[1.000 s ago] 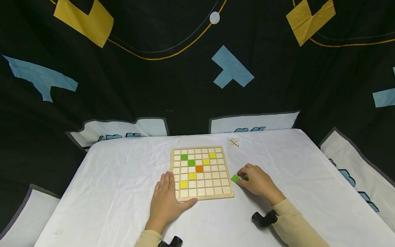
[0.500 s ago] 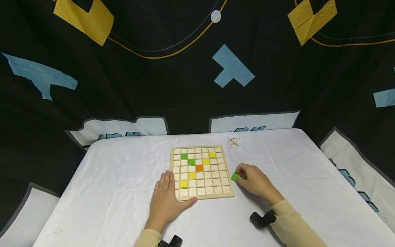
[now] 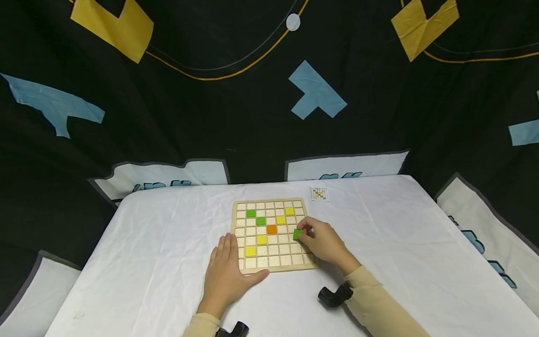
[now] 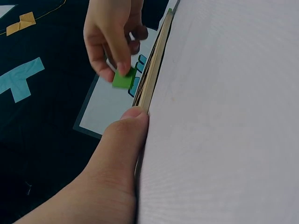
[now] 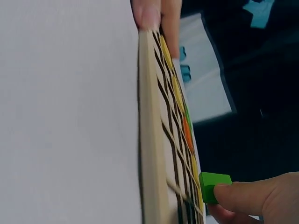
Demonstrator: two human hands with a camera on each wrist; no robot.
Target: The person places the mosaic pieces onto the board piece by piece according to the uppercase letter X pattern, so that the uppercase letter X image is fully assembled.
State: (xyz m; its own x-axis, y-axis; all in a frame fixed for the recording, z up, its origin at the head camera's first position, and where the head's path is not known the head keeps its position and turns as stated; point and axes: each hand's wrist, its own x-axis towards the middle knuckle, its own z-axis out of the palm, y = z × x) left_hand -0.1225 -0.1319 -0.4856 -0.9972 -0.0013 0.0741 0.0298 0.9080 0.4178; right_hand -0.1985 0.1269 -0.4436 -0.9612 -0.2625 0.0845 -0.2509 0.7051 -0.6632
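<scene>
A square wooden grid board (image 3: 281,269) lies on the white-covered table. Set in its cells, several yellow tiles (image 3: 262,239) run along one diagonal, an orange tile (image 3: 272,229) sits near the middle, and two green tiles (image 3: 261,221) are up and left of it. My left hand (image 3: 225,278) rests along the board's left side, fingers straight and thumb at the front edge. Over the right part of the grid, my right hand (image 3: 324,241) pinches a green tile (image 3: 297,234) between thumb and fingers. The right wrist view shows that green tile (image 5: 210,186) tilted above the board's surface.
A small printed pattern card (image 3: 319,194) lies beyond the board's far right corner. White cloth (image 3: 168,262) covers the table, with a dark patterned curtain (image 3: 244,131) behind it. A bit of green (image 4: 170,10) shows past the board's edge in the left wrist view.
My right hand has carried the green tile leftward from beside the board to over its right columns. The left hand has stayed in place.
</scene>
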